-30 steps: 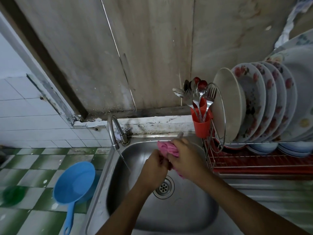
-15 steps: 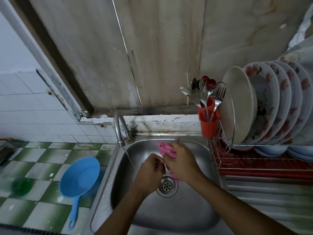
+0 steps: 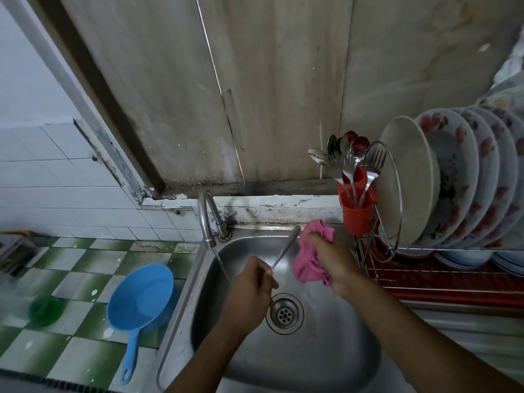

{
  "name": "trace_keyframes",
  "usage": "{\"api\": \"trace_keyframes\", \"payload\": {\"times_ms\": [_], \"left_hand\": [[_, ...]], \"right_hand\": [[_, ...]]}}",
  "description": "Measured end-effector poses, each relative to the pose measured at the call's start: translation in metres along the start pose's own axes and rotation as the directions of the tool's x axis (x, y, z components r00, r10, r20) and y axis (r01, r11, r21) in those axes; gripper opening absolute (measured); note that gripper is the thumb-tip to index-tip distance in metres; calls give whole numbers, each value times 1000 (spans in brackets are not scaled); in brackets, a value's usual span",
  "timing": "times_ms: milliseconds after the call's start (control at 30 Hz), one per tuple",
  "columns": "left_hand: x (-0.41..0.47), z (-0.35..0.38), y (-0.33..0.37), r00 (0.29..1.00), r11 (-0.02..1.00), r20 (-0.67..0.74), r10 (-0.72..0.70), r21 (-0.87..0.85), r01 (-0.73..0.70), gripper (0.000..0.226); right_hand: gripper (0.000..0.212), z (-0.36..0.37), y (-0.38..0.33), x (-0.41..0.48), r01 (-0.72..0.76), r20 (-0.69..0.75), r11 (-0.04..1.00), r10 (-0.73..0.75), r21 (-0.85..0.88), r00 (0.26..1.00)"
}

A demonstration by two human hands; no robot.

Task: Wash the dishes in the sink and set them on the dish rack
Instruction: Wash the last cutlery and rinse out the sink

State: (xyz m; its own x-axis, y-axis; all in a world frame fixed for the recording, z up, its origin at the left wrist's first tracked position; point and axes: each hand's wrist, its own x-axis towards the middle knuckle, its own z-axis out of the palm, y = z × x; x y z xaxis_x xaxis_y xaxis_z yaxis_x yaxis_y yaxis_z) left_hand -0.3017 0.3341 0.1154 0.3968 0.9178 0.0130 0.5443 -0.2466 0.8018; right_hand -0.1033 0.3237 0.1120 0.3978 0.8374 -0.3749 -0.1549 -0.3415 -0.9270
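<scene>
the left hand (image 3: 249, 290) pinches a thin metal utensil (image 3: 285, 248) over the sink (image 3: 326, 358); its long handle sticks up past the fingers. just beside it, the right hand (image 3: 333, 259) squeezes a pink cloth (image 3: 307, 263), not touching the utensil.

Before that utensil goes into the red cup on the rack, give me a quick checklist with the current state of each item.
1. Left hand grips the metal utensil by one end: ok.
2. Right hand has pulled the pink cloth off the utensil: ok.
3. Utensil rinsed free of soap: cannot tell.
4. Red cup has room: cannot tell, already crowded with spoons and forks.
5. Faucet turned off: not ok, a thin stream is running.
6. Sink free of other dishes: ok, none visible.
</scene>
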Motion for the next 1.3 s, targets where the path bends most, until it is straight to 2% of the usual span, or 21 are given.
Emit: {"api": "trace_keyframes", "payload": {"times_ms": [67,200,333,400,467,500,567,633,700,833,900,933,1000,1067,1100,1167,1233,1300], "left_hand": [[1,7,-1,998,991,-23,67,114,-63,13],[-1,19,5,980,965,-58,191,194,-176,12],[-6,25,10,964,921,-56,260,315,-230,12],[-8,27,13,965,922,-34,258,306,-236,8],[-10,27,18,992,979,0,128,160,-127,6],[-9,26,21,999,999,37,4,43,-6,7],[-8,22,27,957,948,191,-221,-190,256,18],[-6,16,32,904,837,316,-288,-375,398,23],[-5,8,35,899,821,343,-271,-405,402,19],[7,1,29,915,919,283,-286,-189,346,18],[13,2,28,930,951,270,-252,-107,289,14],[16,2,30,945,972,252,-209,-51,229,16],[20,6,28,958,988,263,-113,134,79,21],[16,8,26,958,946,281,-59,321,-36,26],[16,8,24,964,948,257,-70,317,-16,27],[16,9,22,975,970,212,-71,243,17,33],[17,8,29,976,975,201,-78,218,33,30],[13,7,29,976,975,208,-65,222,18,25]], "right_hand": [[43,6,2,-8,-18,27,995,15,96,1000],[22,5,3,-7,12,-80,989,0,149,997],[35,-1,7,-9,-32,-63,983,44,180,997],[36,-3,9,-10,-44,-64,985,55,168,996],[25,-5,9,-12,-22,-61,987,32,159,998],[22,-6,8,-11,-15,-60,987,25,158,998],[27,-9,6,-12,-7,-39,987,13,159,999],[36,-10,2,-16,-15,9,992,14,129,1000],[26,-12,-2,-18,15,12,998,-16,62,1000],[24,-12,-19,-28,261,1,950,-265,-170,964],[9,-3,-27,-40,389,161,875,-356,-289,920],[3,1,-28,-45,462,251,805,-392,-373,885],[11,4,-21,-38,572,344,600,-460,-559,819],[23,-1,-20,-23,531,285,478,-495,-700,821],[27,-3,-21,-17,497,220,477,-523,-725,823],[25,-2,-19,-14,463,133,552,-534,-693,835],[11,7,-13,-21,519,226,604,-494,-605,839],[13,10,-7,-22,548,321,601,-450,-581,833]]}}
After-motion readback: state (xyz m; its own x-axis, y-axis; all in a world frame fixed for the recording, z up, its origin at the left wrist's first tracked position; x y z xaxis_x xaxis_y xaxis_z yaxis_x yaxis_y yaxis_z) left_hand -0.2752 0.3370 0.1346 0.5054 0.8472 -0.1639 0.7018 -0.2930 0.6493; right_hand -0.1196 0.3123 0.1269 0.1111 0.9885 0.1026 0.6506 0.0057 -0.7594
